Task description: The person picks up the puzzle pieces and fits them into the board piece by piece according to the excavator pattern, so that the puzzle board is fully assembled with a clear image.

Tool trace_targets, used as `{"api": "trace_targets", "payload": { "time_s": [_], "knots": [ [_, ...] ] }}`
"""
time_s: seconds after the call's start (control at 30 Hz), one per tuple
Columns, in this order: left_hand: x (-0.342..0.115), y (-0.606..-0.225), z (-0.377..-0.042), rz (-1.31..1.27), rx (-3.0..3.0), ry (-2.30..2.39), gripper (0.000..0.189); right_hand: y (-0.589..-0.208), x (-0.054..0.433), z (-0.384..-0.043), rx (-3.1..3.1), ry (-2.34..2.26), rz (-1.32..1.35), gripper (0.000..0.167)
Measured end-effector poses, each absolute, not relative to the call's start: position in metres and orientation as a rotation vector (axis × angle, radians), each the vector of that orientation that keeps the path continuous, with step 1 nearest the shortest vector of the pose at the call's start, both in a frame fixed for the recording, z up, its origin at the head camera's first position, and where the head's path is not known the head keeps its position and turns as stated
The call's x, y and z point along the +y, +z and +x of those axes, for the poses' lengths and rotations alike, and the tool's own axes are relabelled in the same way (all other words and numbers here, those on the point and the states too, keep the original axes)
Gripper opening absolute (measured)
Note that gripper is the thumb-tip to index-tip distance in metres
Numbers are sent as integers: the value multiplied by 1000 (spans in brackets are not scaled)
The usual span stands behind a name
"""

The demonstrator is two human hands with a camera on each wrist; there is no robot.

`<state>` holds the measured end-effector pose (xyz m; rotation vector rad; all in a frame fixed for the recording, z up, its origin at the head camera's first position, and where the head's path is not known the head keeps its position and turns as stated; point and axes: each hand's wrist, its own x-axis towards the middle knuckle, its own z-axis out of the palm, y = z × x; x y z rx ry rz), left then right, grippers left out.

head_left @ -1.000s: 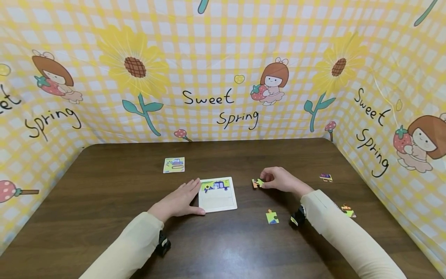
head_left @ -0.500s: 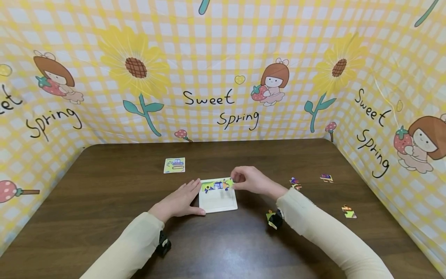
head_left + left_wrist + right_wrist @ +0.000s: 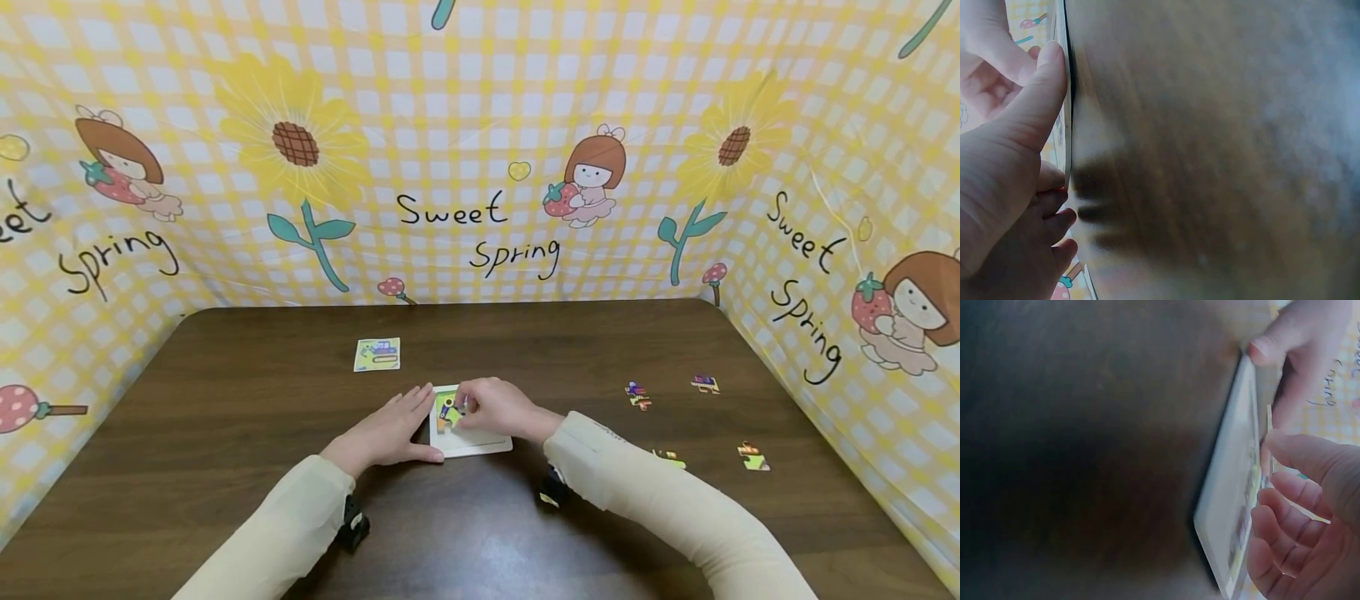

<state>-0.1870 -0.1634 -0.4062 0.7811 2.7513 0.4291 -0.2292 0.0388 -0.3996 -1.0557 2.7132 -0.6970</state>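
Observation:
A shallow white puzzle tray lies at the middle of the table. My left hand rests against its left side with straight fingers, the thumb at the near left corner; the left wrist view has this thumb along the rim. Over the tray's left part, my right hand pinches a green and orange puzzle piece. In the right wrist view that piece stands out edge-on, just above the tray. Fingers and knuckles of the right hand cover much of the tray's upper row.
Loose puzzle pieces lie to the right: a purple and orange one, a purple one, and an orange and green one. Another green piece is partly behind the right sleeve. A picture card lies behind the tray.
My right hand has carried its piece from the table right of the tray, past the upper right corner, to the tray's left part. The left hand stays in place.

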Motion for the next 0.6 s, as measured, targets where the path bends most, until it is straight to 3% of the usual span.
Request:
{"api": "trace_targets", "payload": {
  "time_s": [0.6],
  "knots": [
    [-163,-405,-187,765,2743,427,94,-402,34,-228,2735,-614,-1028,18]
  ]
}}
